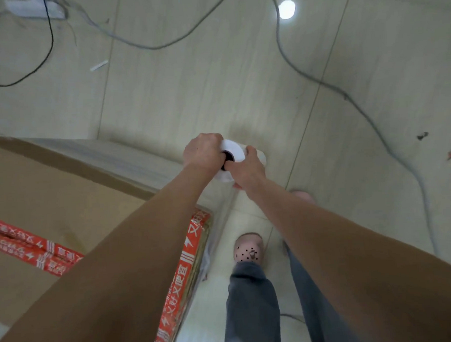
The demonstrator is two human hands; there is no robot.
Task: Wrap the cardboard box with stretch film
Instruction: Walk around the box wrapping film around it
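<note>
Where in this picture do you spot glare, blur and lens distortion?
Head view: a lamp reflection glares off the glossy floor; head view again, the box edge and film roll look slightly motion-blurred, and the wide lens bows the tile joints.

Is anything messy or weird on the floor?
Yes. Loose cables snake across the floor, one near the person's feet, maybe a trip risk. Small scraps lie about too: a white strip, a dark bit and a red bit.

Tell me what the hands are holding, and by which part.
The stretch film roll, at its upper end: left hand and right hand both grip the rim beside its dark core.
</note>
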